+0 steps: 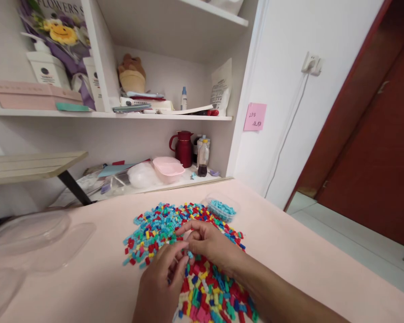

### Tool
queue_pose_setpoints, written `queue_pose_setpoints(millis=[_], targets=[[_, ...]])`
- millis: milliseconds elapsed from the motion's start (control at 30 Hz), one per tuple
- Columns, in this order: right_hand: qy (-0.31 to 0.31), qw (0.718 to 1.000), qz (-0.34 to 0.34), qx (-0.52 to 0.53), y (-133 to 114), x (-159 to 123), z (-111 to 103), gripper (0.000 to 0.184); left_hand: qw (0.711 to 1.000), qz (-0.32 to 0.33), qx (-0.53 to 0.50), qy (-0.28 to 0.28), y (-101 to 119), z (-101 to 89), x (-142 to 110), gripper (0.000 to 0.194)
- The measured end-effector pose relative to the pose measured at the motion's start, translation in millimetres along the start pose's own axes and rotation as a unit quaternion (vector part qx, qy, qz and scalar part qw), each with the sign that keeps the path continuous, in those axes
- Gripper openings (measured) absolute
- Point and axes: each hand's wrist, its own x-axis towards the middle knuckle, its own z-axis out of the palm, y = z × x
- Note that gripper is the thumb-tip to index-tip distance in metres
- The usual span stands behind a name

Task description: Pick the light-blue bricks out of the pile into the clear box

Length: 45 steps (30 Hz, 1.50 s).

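A wide heap of small plastic bricks [161,226] in blue, teal, red, yellow and pink covers the middle of the pale pink table [289,251]. Both hands hover over the heap's near part, fingertips meeting. My left hand [160,282] is curled, its fingers pinched on a small light-blue piece [190,254]. My right hand [210,244] is also pinched, thumb and fingers touching the same spot. A small clear tub [222,209] holding only light-blue pieces stands at the heap's far right edge.
Clear plastic lids or containers [30,242] lie at the table's left. Behind the table, white shelves [121,114] hold a red jug [183,148], bottles, a pink bowl [168,169], boxes and books. A pink sticky note [255,116] hangs on the wall; a red door [373,148] stands right.
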Motion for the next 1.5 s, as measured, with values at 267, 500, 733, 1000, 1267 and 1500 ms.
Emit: queue_pose_setpoints(millis=[267, 500, 733, 1000, 1267, 1500], targets=[[-0.025, 0.998, 0.032, 0.05, -6, -2, 5, 0.036, 1.0, -0.024, 0.01, -0.002, 1, 0.5, -1, 0.026], [0.056, 0.997, -0.012, 0.043, -8, 0, -2, 0.03, 0.999, -0.021, 0.024, 0.017, 8, -3.1, -1, 0.021], [0.136, 0.986, -0.067, 0.076, -17, 3, -16, 0.027, 0.983, 0.159, 0.094, -0.017, 19, -6.3, -7, 0.023], [0.156, 0.975, -0.106, 0.114, -30, -2, -18, 0.024, 0.873, 0.446, 0.182, -0.079, 39, 29.3, -21, 0.028], [0.135, 0.974, -0.126, 0.134, -38, -10, -15, 0.019, 0.866, 0.41, 0.268, -0.101, 8, 30.4, -23, 0.052], [0.142, 0.966, -0.148, 0.159, -41, -12, -19, 0.019, 0.881, 0.409, 0.201, -0.124, 3, 31.7, -16, 0.043]])
